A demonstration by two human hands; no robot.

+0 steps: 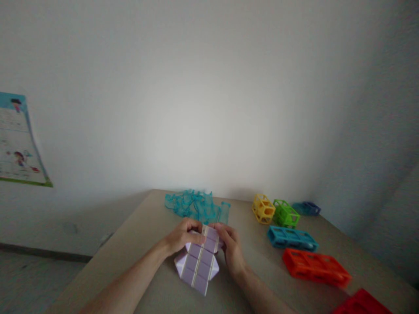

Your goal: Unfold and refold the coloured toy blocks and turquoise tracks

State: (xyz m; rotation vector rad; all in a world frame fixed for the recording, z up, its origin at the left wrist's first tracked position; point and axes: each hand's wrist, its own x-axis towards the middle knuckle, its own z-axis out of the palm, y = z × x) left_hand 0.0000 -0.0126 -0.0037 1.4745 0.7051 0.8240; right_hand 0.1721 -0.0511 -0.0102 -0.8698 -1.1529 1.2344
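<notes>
Both of my hands grip the far end of a lilac panelled folding piece [197, 267], made of square panels with pale seams and angled flaps at its sides. My left hand [182, 237] pinches its upper left edge, thumb lying on top of a panel. On the opposite side, my right hand [231, 247] has its fingers closed round the upper right edge. The near end of the piece tilts down toward me over the table. Just beyond my hands lies a heap of see-through teal plastic pieces [193, 205].
Along the right of the table [144, 222] stand a yellow frame block [262, 209], a green one [286, 213], a blue one [292, 238], an orange-red one [316, 267], a red one [362, 303] and dark blue pieces [307, 208]. A wall [209, 109] rises behind; a poster [21, 139] hangs left.
</notes>
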